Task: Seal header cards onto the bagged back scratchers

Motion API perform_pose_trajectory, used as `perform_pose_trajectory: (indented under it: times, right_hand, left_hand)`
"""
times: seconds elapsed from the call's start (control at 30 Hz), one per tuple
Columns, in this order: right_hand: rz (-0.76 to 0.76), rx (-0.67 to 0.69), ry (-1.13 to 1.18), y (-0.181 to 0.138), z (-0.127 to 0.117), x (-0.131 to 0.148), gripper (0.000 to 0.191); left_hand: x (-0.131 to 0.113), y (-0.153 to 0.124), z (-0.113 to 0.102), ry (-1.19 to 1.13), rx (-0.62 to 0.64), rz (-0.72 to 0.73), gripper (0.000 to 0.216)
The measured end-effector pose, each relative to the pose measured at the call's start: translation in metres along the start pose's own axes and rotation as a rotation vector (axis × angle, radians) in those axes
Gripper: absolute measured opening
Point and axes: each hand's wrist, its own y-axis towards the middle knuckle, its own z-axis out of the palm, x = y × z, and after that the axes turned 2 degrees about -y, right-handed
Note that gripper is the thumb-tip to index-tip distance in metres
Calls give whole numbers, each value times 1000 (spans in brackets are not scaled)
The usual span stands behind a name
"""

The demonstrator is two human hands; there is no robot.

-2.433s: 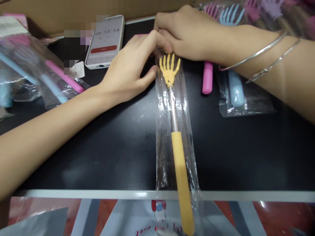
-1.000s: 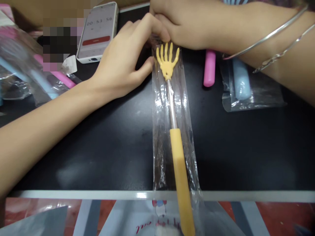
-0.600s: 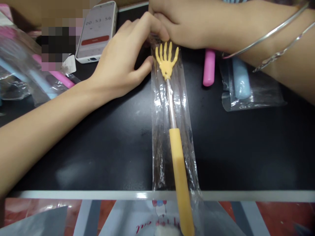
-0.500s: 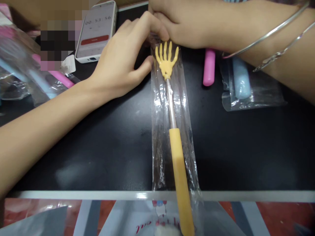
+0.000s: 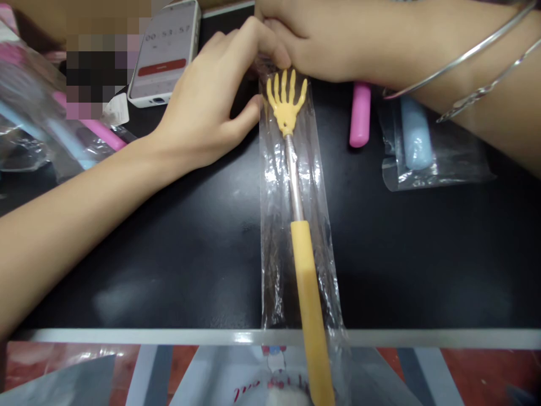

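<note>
A yellow back scratcher (image 5: pixel 305 270) with a hand-shaped head lies inside a long clear plastic bag (image 5: pixel 276 208) on the black table (image 5: pixel 177 254). Its handle sticks out over the near table edge. My left hand (image 5: pixel 211 107) and my right hand (image 5: pixel 321 39) meet at the bag's far end, just above the claw head. Fingers of both hands are pressed together on the bag's top edge. Two thin metal bangles (image 5: pixel 465 62) sit on my right wrist.
A white phone (image 5: pixel 164 51) showing a timer lies at the back left. Bagged pink and blue scratchers (image 5: pixel 63 129) pile up at the left. A pink handle (image 5: pixel 359 115) and a bagged blue handle (image 5: pixel 416 141) lie at the right. Cardboard stands behind.
Both hands have stayed pinched at the bag's far end. The view has shifted slightly, so everything sits a little higher in the picture. The phone timer has advanced.
</note>
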Motion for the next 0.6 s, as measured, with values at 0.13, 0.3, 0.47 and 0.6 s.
perform_pose_trajectory:
  times: [0.13,0.3,0.47,0.6]
  right_hand:
    - [-8,-9,-27,0,1,-2,65]
    - [-18,-16,-16,0,-1,-1,65]
    - [37,13,48,-2,-6,7,58]
    - [38,1,60,-1,-7,9,55]
  left_hand:
    - [1,-1,-1,18,2,-18,50]
    - [3,0,-1,20,-12,21,50]
    - [-1,1,0,-2,-33,0,45]
    - [-7,2,-2,-22,-14,-120,44]
